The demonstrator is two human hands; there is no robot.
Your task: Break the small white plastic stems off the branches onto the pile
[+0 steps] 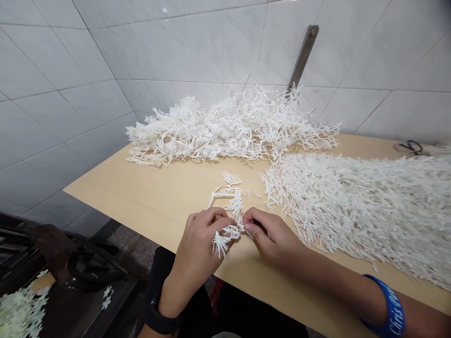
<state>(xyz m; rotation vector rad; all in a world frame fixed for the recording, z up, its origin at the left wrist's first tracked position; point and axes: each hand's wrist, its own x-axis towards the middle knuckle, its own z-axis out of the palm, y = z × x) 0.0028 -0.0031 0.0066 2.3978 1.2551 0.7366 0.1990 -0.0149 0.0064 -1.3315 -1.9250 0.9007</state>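
Note:
A small white plastic branching sprig (230, 199) lies across the space between my hands, its feathery tips spread over the pale wooden table (148, 197). My left hand (199, 241) is shut on its lower part, and a white tuft sticks out below my fingers. My right hand (271, 234) pinches the sprig from the other side, fingertips close to my left hand. A large heap of similar white sprigs (225, 129) lies at the far side of the table. A broad mat of white sprigs (355, 202) spreads just beyond my right hand.
Black-handled scissors (410, 148) lie at the far right of the table. A white tiled wall (70, 61) rises behind and left of it, with a metal bracket (303, 56). Low at left are a dark metal stand (77, 263) and pale flower-like pieces (21, 312).

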